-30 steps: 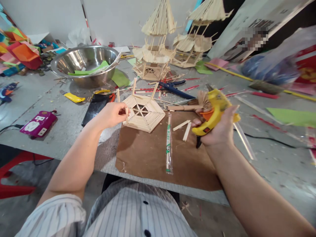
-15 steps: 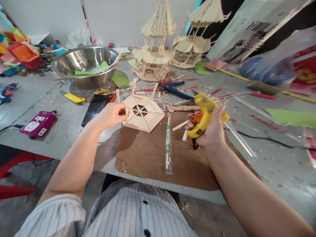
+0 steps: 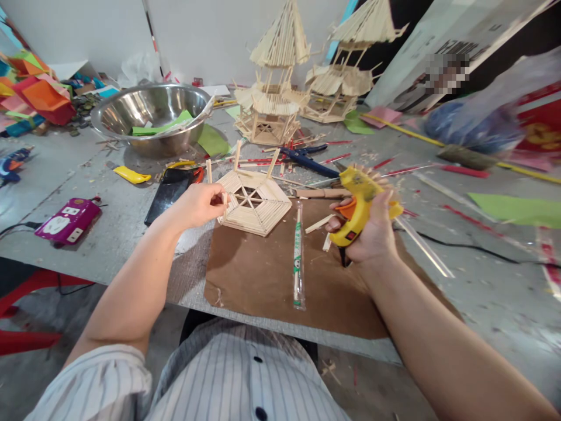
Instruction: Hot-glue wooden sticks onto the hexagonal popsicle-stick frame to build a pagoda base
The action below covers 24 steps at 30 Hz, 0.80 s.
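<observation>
My left hand (image 3: 205,203) pinches a short wooden stick (image 3: 225,202) upright at the left corner of a hexagonal wooden-stick base (image 3: 272,213). Three other short posts stand along the base's far side, and spokes cross its open middle. In my right hand (image 3: 379,234) is a yellow hot glue gun (image 3: 362,204) with an orange trigger, held above the brown board (image 3: 254,275), apart from the base. A clear glue stick (image 3: 425,245) sticks out of its back. Between the hands, a wrapped pair of chopsticks (image 3: 298,257) lies on the board, near loose cut sticks (image 3: 319,223).
Two stick-built pagodas (image 3: 276,88) stand at the back, near a steel basin (image 3: 153,140) holding green paper. Blue-handled pliers (image 3: 311,164), a black phone (image 3: 170,193), a yellow cutter (image 3: 131,174) and a purple power socket (image 3: 70,221) lie around. A black cord (image 3: 464,244) runs right.
My right hand has shifted very slightly left and down with the glue gun. My left hand stays at the same corner, holding the stick.
</observation>
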Available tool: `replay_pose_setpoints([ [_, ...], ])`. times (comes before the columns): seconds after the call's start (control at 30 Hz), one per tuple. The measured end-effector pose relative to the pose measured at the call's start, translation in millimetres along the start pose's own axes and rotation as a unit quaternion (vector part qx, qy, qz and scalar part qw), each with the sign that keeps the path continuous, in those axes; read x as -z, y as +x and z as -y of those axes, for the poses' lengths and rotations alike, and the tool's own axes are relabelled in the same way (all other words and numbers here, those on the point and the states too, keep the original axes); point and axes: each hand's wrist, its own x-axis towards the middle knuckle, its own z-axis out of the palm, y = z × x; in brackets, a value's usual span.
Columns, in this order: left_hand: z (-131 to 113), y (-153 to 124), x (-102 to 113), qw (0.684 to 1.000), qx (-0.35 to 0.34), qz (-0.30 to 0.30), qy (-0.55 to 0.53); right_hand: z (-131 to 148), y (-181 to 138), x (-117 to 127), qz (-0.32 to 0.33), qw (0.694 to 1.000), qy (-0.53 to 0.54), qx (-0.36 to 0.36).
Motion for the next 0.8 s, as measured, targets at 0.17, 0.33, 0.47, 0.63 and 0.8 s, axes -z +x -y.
replay_pose_setpoints([
  [0.17, -0.5, -0.1, 0.7, 1.000, -0.003, 0.002, -0.002, -0.3, 0.2, 0.8, 0.006, 1.000, -0.004, 0.006],
  [0.33, -2.7, -0.1, 2.5, 1.000, 0.002, 0.010, 0.004, -0.6, 0.1, 0.5, 0.007, 1.000, -0.004, 0.008],
  [0.47, -2.0, 0.0, 2.1, 1.000, 0.003, 0.008, 0.002, -1.1, -0.2, 0.5, 0.010, 1.000, -0.005, 0.007],
  [0.63, 0.2, 0.1, 1.0, 1.000, 0.000, 0.007, -0.005, -1.7, 0.2, 1.2, 0.008, 1.000, -0.003, 0.005],
  [0.8, 0.0, -0.2, 1.1, 1.000, 0.004, 0.008, -0.014, -1.5, 0.0, 0.4, 0.009, 1.000, -0.002, 0.008],
])
